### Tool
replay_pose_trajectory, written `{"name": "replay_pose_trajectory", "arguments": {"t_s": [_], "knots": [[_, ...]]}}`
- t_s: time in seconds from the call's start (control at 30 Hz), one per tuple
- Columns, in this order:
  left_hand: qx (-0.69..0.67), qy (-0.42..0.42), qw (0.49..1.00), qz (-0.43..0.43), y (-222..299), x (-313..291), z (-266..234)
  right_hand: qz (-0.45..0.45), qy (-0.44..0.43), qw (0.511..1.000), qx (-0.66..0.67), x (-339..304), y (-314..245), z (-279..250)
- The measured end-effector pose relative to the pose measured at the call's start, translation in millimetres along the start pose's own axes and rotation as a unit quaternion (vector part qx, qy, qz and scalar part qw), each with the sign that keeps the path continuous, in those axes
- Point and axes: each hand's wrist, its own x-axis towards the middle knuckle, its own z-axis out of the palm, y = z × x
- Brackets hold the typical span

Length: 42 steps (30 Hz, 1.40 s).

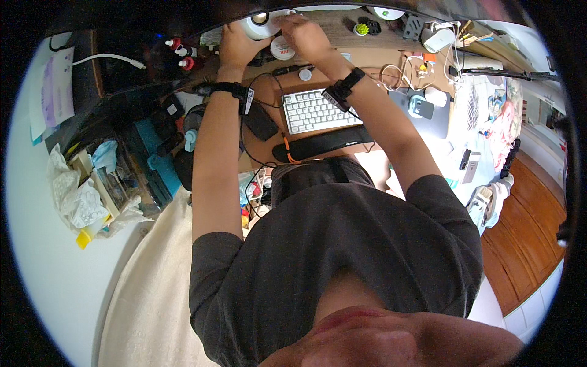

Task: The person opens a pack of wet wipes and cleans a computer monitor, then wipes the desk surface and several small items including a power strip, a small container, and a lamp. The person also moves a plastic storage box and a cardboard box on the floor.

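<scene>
At the top of the head view a white rounded object [263, 28] with a dark ring on it sits in the grip of my left hand [239, 46]; its upper part is cut off, so its kind is unclear. My right hand [304, 40] is beside it, fingers curled in at its right side. What those fingers pinch, if anything, I cannot make out. A round white lid-like disc [282, 48] with reddish print lies between my hands on the desk. Both wrists wear black straps with small devices.
Nearer me on the desk [264, 92] are a white keyboard [313, 111], a black wrist rest [324, 144] and cables. Red-capped bottles [186, 63] stand left. A small green plant [362, 29], a white cable [394, 76] and a dark laptop-like slab [441, 120] are right.
</scene>
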Motion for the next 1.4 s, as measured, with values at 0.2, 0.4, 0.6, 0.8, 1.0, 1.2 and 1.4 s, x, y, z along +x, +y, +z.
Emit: {"name": "replay_pose_trajectory", "arguments": {"t_s": [0.2, 0.4, 0.6, 0.8, 1.0, 1.2, 1.4], "knots": [[0.021, -0.016, 1.000, -0.007, 0.0, 1.7, 1.7, 0.024, 0.030, 0.999, 0.010, -0.3, 2.5, 22.8], [0.087, -0.030, 0.995, -0.032, 0.0, -0.4, 3.2, 0.075, 0.022, 0.996, 0.046, -7.0, -38.1, 17.9], [0.034, 0.014, 0.998, 0.060, -18.9, 0.6, 4.1, 0.174, 0.015, 0.921, 0.348, -1.6, -56.5, 4.8], [0.054, -0.016, 0.997, 0.050, -19.6, -1.3, 3.4, 0.265, 0.045, 0.523, 0.809, -20.1, -54.1, -10.7], [0.015, -0.007, 1.000, 0.011, 0.2, -6.6, -11.2, 0.216, 0.041, 0.429, 0.876, -44.9, -29.5, -29.9], [0.026, 0.002, 1.000, 0.009, 5.8, -9.0, -16.4, 0.191, 0.120, 0.933, 0.282, -64.5, -24.3, -37.4], [0.050, 0.017, 0.998, 0.015, 6.2, -8.7, -10.9, 0.149, 0.042, 0.988, 0.018, -62.4, -44.9, -5.6]]}}
